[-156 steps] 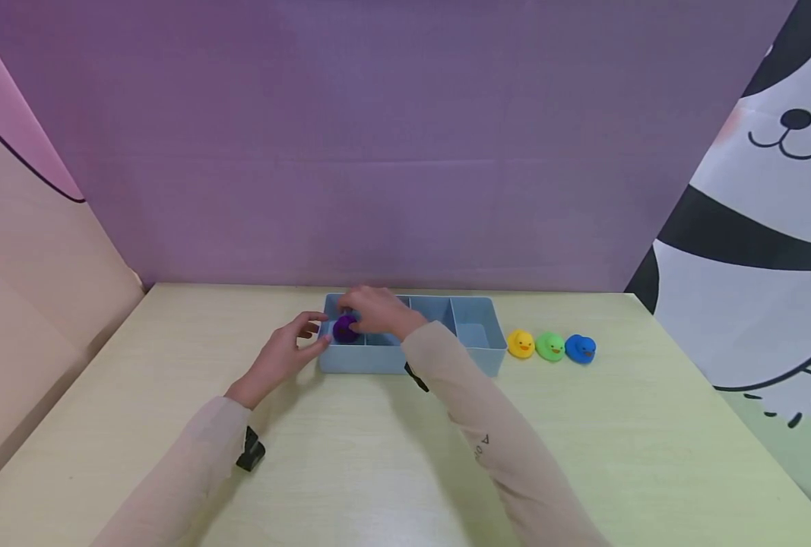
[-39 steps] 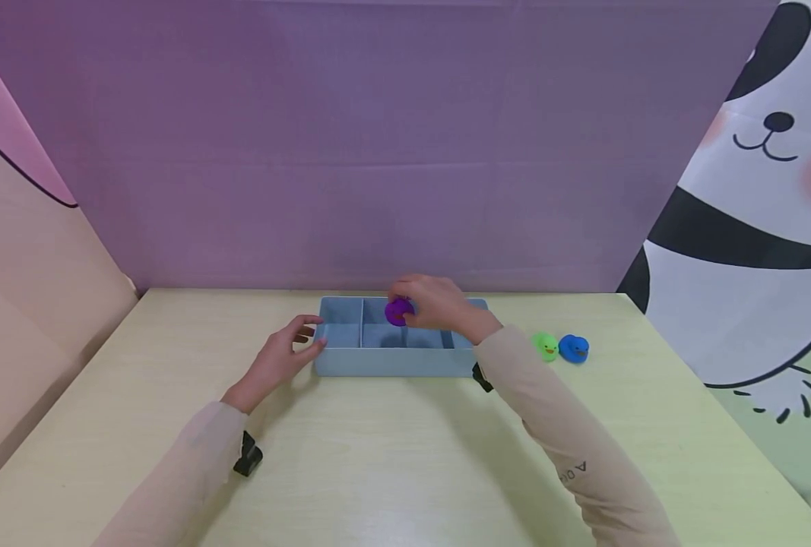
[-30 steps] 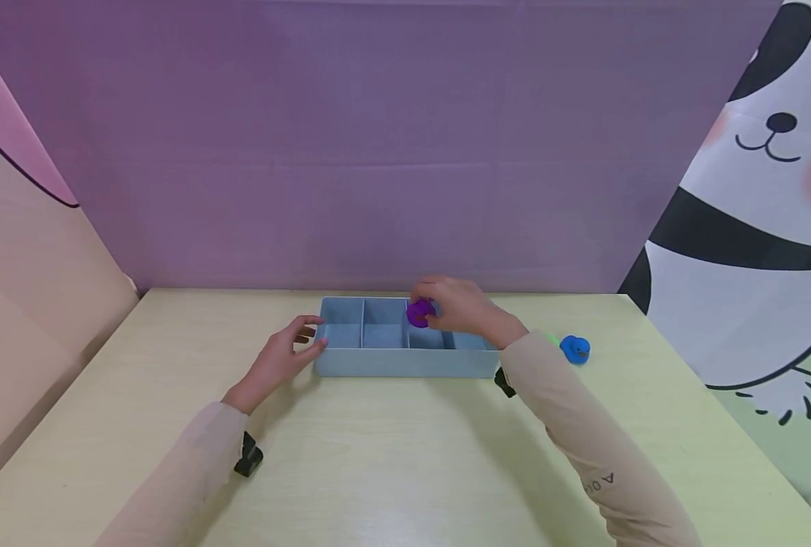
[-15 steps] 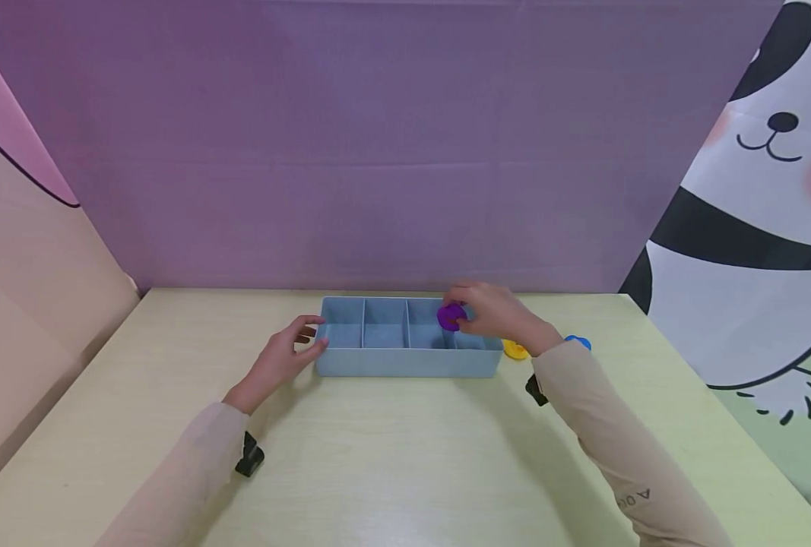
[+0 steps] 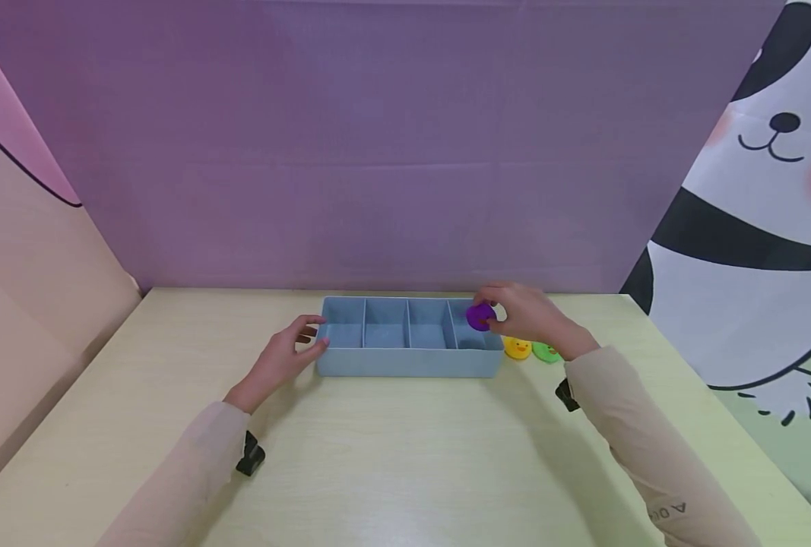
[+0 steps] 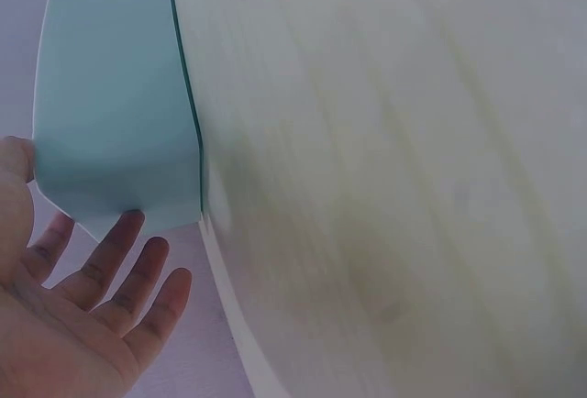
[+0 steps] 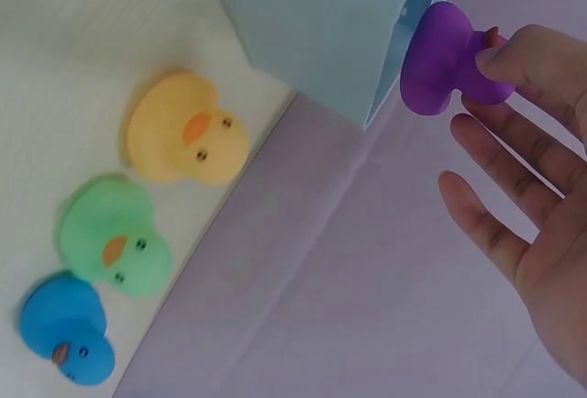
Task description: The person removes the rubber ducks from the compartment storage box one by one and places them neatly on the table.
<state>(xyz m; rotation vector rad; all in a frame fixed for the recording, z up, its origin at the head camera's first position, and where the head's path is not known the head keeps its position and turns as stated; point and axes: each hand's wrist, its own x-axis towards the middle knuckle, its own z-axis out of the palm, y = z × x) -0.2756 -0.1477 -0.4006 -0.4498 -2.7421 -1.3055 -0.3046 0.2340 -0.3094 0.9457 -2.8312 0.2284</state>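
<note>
My right hand pinches a purple rubber duck by its head between thumb and fingers, over the rightmost compartment of a pale blue divided box. In the right wrist view the purple duck is right at the box's rim, and the other fingers are spread. My left hand is at the box's left end, with thumb and fingertips touching it at the corner and the fingers loosely extended. The left wrist view has this hand beside the end wall of the box.
On the table, just right of the box, a yellow duck, a green duck and a blue duck stand in a row. My right forearm hides the blue one in the head view. A purple backdrop rises behind the table.
My right hand has lifted the purple duck from the leftmost compartment and carried it rightward above the box to the rightmost one. My left hand stays at the box's left end.
</note>
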